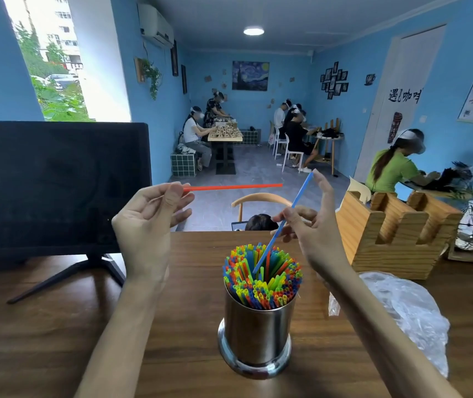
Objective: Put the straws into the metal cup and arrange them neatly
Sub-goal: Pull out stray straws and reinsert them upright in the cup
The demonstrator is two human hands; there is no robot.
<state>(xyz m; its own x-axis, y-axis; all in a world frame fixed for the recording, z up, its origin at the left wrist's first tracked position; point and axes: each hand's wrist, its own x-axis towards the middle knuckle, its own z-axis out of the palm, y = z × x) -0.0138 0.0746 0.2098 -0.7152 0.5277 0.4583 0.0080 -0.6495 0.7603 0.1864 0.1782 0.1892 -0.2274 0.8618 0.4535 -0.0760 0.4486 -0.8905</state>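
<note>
A shiny metal cup (256, 334) stands upright on the wooden table, packed with several colourful straws (262, 278). My left hand (149, 222), raised left of the cup, pinches one end of a red straw (233, 187) that points level to the right. My right hand (312, 225), above and right of the cup, holds a blue straw (301, 193) slanted, its lower end dipping among the straws in the cup.
A dark monitor (60, 185) on a stand sits at the left. A wooden slotted holder (396, 237) stands at the right, with a crumpled clear plastic bag (401, 308) in front of it. The wooden table (57, 340) stretches across; several people sit beyond.
</note>
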